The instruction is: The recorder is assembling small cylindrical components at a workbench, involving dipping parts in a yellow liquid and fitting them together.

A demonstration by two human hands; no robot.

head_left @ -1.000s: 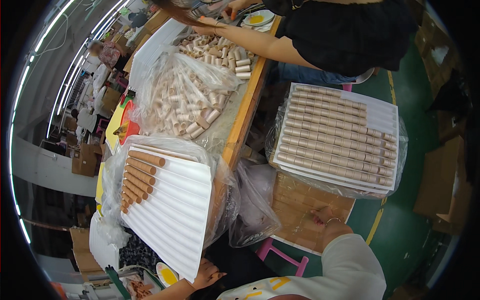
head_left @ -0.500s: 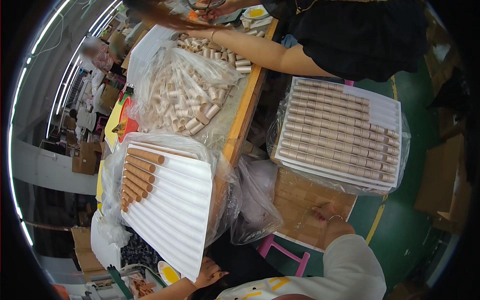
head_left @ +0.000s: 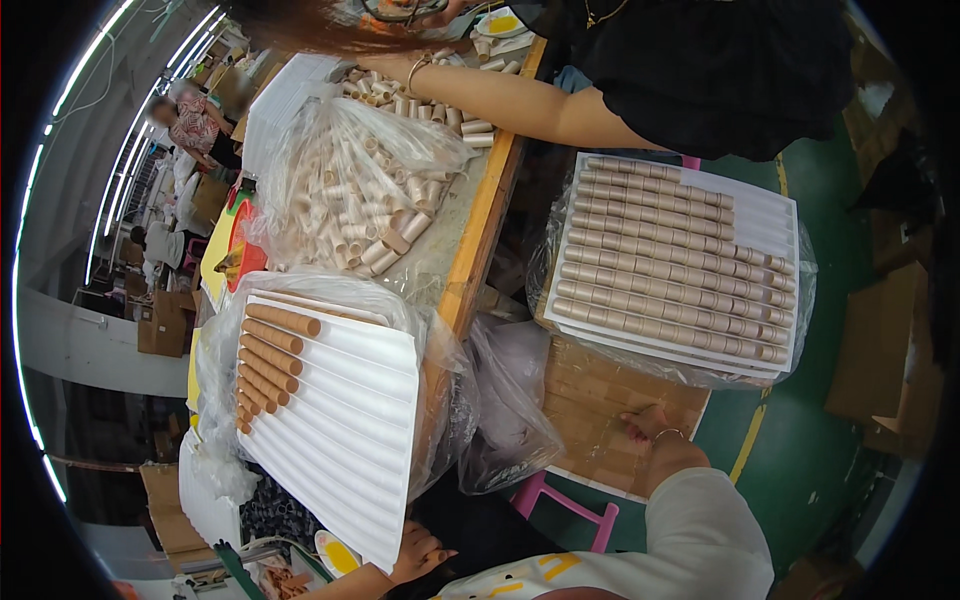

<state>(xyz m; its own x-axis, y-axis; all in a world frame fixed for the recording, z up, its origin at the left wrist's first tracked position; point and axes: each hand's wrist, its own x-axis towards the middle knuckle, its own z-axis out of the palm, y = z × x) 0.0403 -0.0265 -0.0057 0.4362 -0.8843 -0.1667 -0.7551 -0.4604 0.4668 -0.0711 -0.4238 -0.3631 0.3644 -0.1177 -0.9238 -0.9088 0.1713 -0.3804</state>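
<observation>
My left hand [head_left: 420, 553] is beside the near corner of a white ridged tray [head_left: 350, 440], its fingers curled in; the tray's edge overlaps part of it, and what it holds, if anything, is hidden. Short rows of brown cardboard tubes [head_left: 270, 363] lie in the grooves at the tray's left side. Farther right, my right hand [head_left: 645, 424] is over a flat brown cardboard sheet [head_left: 590, 400]. Its fingers are bent together, and anything between them is too small to make out.
A clear plastic bag [head_left: 340, 170] of pale tubes lies on the wood-edged table [head_left: 478, 255]. At right, a stacked white tray [head_left: 765, 215] holds rows of pale tubes. A co-worker's arm [head_left: 530, 105] reaches across the far side. A pink stool [head_left: 570, 505] stands below.
The whole view has shifted slightly, with the table things now a little farther left. My left hand's fingers have curled in a bit more; my right hand has barely moved.
</observation>
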